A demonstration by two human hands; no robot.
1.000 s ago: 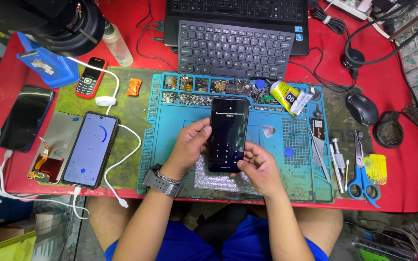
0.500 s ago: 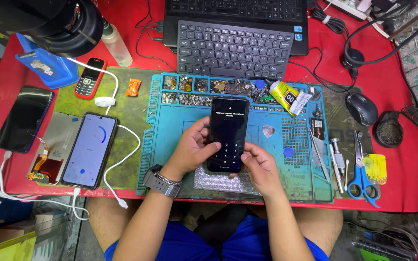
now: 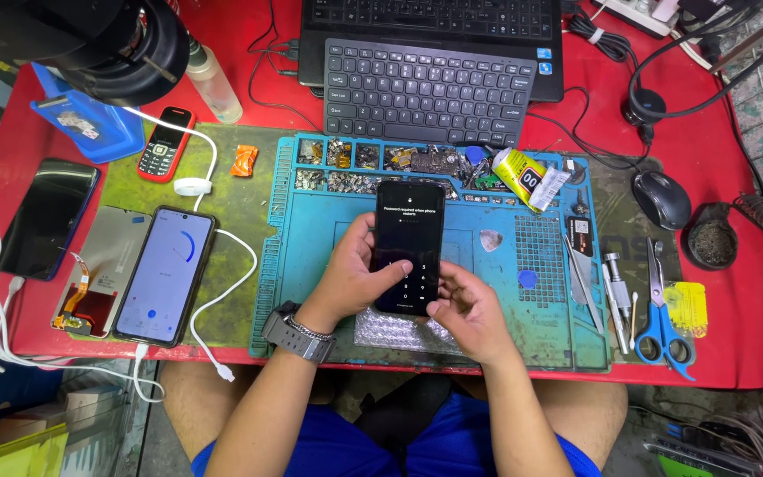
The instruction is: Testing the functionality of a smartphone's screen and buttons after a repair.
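A black smartphone (image 3: 409, 231) with a lit dark keypad screen is held upright over the teal repair mat (image 3: 311, 256). My left hand (image 3: 351, 283), with a grey wristwatch on its wrist, grips the phone's left edge, thumb resting on the screen. From the lower right my right hand (image 3: 467, 309) supports the phone, its thumb at the bottom of the screen. A piece of bubble wrap (image 3: 390, 331) lies on the mat beneath both hands.
Left of the mat lie a charging phone with a lit screen (image 3: 165, 274), a loose display panel (image 3: 90, 283), a black phone (image 3: 46, 216) and a small red keypad phone (image 3: 162, 141). A keyboard (image 3: 426, 93) sits behind. Blue scissors (image 3: 660, 318), tweezers, a mouse (image 3: 661, 199) lie right.
My left thumb has shifted onto the phone's keypad and my right thumb has moved slightly at the screen's bottom. The phone stays in place.
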